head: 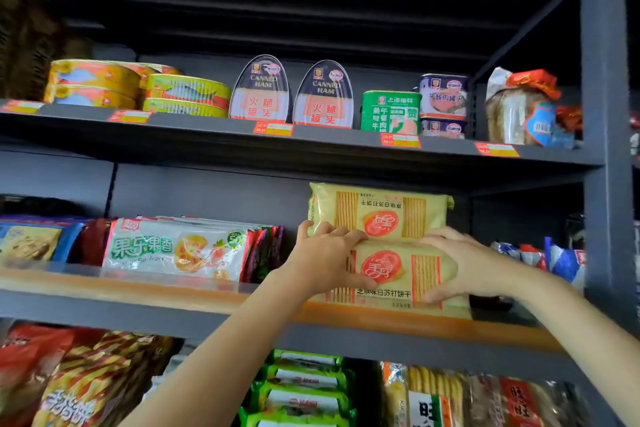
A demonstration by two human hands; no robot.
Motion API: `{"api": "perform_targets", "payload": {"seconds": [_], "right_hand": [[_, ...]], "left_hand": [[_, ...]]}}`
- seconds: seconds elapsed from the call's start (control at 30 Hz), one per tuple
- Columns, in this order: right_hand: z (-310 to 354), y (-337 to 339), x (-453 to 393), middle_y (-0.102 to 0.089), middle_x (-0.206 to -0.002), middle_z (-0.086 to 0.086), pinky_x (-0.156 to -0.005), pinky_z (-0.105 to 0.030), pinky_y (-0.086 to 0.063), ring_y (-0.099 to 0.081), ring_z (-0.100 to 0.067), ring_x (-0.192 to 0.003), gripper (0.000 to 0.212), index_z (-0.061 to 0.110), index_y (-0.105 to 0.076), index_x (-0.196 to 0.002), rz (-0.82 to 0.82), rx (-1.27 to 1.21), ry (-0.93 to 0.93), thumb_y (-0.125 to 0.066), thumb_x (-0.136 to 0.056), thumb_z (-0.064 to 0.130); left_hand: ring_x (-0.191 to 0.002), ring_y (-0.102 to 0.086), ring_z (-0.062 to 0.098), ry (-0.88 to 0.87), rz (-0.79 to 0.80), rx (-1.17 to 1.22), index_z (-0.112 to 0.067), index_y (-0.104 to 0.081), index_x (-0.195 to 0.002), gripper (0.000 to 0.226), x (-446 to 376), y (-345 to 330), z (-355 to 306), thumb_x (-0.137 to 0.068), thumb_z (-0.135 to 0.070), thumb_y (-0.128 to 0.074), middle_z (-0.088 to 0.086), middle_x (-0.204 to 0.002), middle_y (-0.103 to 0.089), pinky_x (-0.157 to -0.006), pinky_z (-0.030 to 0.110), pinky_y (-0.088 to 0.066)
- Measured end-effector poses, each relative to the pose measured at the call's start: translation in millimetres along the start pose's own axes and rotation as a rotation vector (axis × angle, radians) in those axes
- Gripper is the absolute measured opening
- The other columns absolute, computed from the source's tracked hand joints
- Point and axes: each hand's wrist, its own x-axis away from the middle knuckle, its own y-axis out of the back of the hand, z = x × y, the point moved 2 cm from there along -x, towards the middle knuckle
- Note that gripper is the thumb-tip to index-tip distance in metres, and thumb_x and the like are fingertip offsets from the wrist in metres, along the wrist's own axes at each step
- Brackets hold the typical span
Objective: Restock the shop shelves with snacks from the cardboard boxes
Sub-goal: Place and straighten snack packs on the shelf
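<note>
Yellow cracker packs (pixel 398 274) sit stacked on the middle shelf (pixel 173 291); I hold my left hand (pixel 323 258) and right hand (pixel 460 263) clamped on the lower pack's ends. Stocking step, I judge. Next: push it back squarely, then let go.

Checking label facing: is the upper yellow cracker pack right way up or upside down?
Upside down: the upper yellow cracker pack shows inverted print, while the lower pack reads upright.

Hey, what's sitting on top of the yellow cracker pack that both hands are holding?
A second yellow cracker pack, label upside down, lies on the lower cracker pack. The left hand and right hand cover where the two packs meet.
</note>
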Motion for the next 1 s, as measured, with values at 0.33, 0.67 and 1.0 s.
{"api": "perform_targets", "payload": {"seconds": [0.33,0.67,1.0], "right_hand": [[3,-5,6,-0.016,-0.148,0.009,-0.112,-0.029,-0.025,-0.025,-0.008,-0.132,0.097,0.022,-0.032,-0.144,-0.063,-0.223,-0.049,-0.084,-0.063,0.040],[6,-8,5,-0.018,-0.149,0.009,-0.112,-0.040,-0.028,-0.025,-0.012,-0.134,0.096,0.021,-0.029,-0.145,-0.061,-0.261,-0.079,-0.082,-0.066,0.036],[35,-2,9,-0.006,-0.157,-0.001,-0.114,-0.053,-0.004,0.004,-0.033,-0.144,0.091,0.028,-0.016,-0.149,-0.001,0.011,-0.212,-0.073,-0.078,0.038]], "left_hand": [[-0.132,-0.032,0.020,0.038,0.067,0.047,-0.034,-0.028,-0.139,0.081,-6,3,2,-0.072,-0.070,-0.056,-0.010,-0.140,-0.043,-0.112,0.048,-0.009],[-0.131,-0.032,0.018,0.030,0.066,0.035,-0.035,-0.027,-0.139,0.081,-7,0,7,-0.072,-0.072,-0.053,-0.012,-0.141,-0.041,-0.113,0.048,-0.010],[-0.135,-0.025,0.014,-0.066,-0.158,0.101,-0.032,-0.029,-0.139,0.075,7,0,3,-0.077,-0.066,-0.055,-0.010,-0.143,-0.035,-0.115,0.047,-0.007]]}}
